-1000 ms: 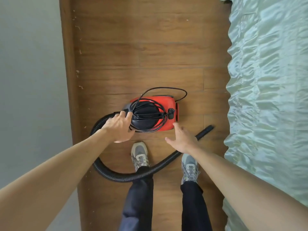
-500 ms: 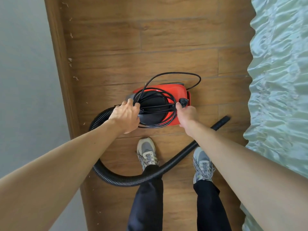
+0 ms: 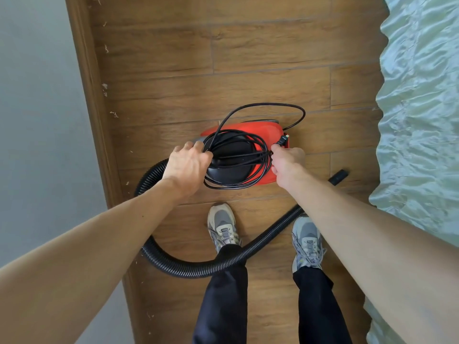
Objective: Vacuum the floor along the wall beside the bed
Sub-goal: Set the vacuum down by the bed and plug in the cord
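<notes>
A small red vacuum cleaner (image 3: 260, 129) with a black top sits on the wooden floor (image 3: 248, 58) in front of my feet. Its black power cord (image 3: 263, 104) is wound in loops over the top. My left hand (image 3: 186, 165) rests on the vacuum's left end, fingers curled over the coiled cord. My right hand (image 3: 286, 162) pinches the cord just below the black plug (image 3: 283, 140) at the vacuum's right end. The ribbed black hose (image 3: 193, 268) curves from the left end round behind my shoes, and its nozzle tip (image 3: 339, 177) lies near the bed.
A grey wall (image 3: 37, 120) with a brown skirting board (image 3: 92, 95) runs along the left. Small bits of debris (image 3: 113, 114) lie beside the skirting. The bed's pale green cover (image 3: 419, 120) hangs down on the right. My two shoes (image 3: 223, 227) stand on the floor strip.
My right hand has come from hovering open near the vacuum onto its right end and now pinches the cord by the plug. The left hand has stayed on the left end.
</notes>
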Motion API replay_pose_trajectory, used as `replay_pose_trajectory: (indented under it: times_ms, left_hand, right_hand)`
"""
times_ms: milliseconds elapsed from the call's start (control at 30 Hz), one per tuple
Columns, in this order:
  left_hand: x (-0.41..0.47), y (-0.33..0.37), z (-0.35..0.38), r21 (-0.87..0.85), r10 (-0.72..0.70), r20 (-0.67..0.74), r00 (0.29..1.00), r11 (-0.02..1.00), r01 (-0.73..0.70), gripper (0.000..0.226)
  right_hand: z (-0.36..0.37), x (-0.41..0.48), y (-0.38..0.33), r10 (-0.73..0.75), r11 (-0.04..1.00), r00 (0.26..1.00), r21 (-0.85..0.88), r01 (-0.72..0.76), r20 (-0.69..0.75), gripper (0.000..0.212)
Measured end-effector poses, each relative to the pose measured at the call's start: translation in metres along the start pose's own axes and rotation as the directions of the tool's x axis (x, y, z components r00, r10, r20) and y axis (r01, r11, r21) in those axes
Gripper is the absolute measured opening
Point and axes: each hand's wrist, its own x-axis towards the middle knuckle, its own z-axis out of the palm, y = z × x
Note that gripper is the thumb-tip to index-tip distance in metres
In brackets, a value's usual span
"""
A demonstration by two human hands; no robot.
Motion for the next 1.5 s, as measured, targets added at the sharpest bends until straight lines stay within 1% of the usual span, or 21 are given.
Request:
replay_pose_trajectory:
  times_ms: [100, 200, 300, 333, 400, 467, 567, 700, 833, 967, 1100, 1167, 1267, 1367, 1500]
  left_hand:
    - [-0.003, -0.002, -0.006, 0.016, 0.016, -0.028, 0.999, 1.0, -0.016, 0.022]
    - [-0.005, -0.004, -0.016, 0.019, 0.059, -0.036, 0.998, 0.998, -0.058, 0.024]
    - [-0.007, -0.002, -0.03, 0.01, 0.079, -0.058, 0.995, 0.997, -0.079, 0.023]
    - [-0.007, -0.002, -0.036, 0.006, 0.08, -0.069, 0.994, 0.997, -0.079, 0.021]
    - [-0.009, 0.001, -0.05, -0.011, 0.078, -0.102, 0.992, 0.997, -0.079, 0.021]
    - [-0.011, 0.005, -0.068, -0.036, 0.069, -0.13, 0.989, 0.997, -0.074, 0.023]
    - [-0.014, 0.017, -0.105, -0.082, 0.038, -0.152, 0.988, 0.995, -0.051, 0.022]
    - [-0.018, 0.033, -0.153, -0.173, -0.037, -0.138, 0.99, 0.985, 0.013, 0.02]
    - [-0.028, 0.06, -0.195, -0.313, -0.046, -0.15, 0.988, 0.95, -0.003, 0.02]
    - [-0.037, 0.087, -0.236, -0.46, -0.063, -0.23, 0.971, 0.887, -0.051, 0.015]
    - [-0.045, 0.113, -0.283, -0.567, -0.101, -0.315, 0.944, 0.817, -0.102, 0.013]
    - [-0.051, 0.129, -0.31, -0.583, -0.11, -0.352, 0.93, 0.802, -0.126, 0.014]
    - [-0.064, 0.154, -0.355, -0.581, -0.096, -0.402, 0.911, 0.795, -0.173, 0.01]
    - [-0.08, 0.179, -0.407, -0.557, -0.063, -0.454, 0.889, 0.799, -0.228, 0.009]
    - [-0.108, 0.215, -0.482, -0.516, -0.033, -0.556, 0.831, 0.797, -0.314, 0.01]
  right_hand:
    - [-0.003, -0.009, -0.005, -0.058, 0.998, 0.998, 0.016, 0.058, 0.014, 0.022]
    - [-0.011, -0.021, -0.013, -0.084, 0.994, 0.996, 0.072, 0.082, 0.028, 0.017]
    - [-0.023, -0.038, -0.027, -0.08, 0.98, 0.995, 0.186, 0.067, 0.061, 0.014]
    - [-0.028, -0.044, -0.033, -0.093, 0.975, 0.993, 0.209, 0.077, 0.067, 0.015]
    - [-0.037, -0.056, -0.048, -0.142, 0.967, 0.989, 0.219, 0.128, 0.049, 0.024]
    - [-0.046, -0.067, -0.065, -0.188, 0.955, 0.982, 0.236, 0.177, 0.027, 0.025]
    - [-0.063, -0.081, -0.095, -0.25, 0.935, 0.968, 0.262, 0.241, 0.004, 0.018]
    - [-0.093, -0.109, -0.139, -0.352, 0.901, 0.936, 0.26, 0.348, -0.033, 0.016]
    - [-0.132, -0.139, -0.178, -0.471, 0.849, 0.88, 0.238, 0.472, -0.066, 0.017]
    - [-0.175, -0.165, -0.212, -0.554, 0.792, 0.828, 0.252, 0.556, -0.086, 0.016]
    - [-0.222, -0.188, -0.243, -0.621, 0.729, 0.773, 0.263, 0.631, -0.134, 0.017]
    - [-0.246, -0.204, -0.259, -0.657, 0.69, 0.736, 0.265, 0.674, -0.163, 0.017]
    - [-0.285, -0.231, -0.287, -0.713, 0.623, 0.675, 0.271, 0.734, -0.19, 0.01]
    - [-0.331, -0.265, -0.318, -0.766, 0.544, 0.596, 0.251, 0.801, -0.241, 0.013]
    - [-0.397, -0.32, -0.358, -0.818, 0.42, 0.482, 0.247, 0.873, -0.313, 0.014]
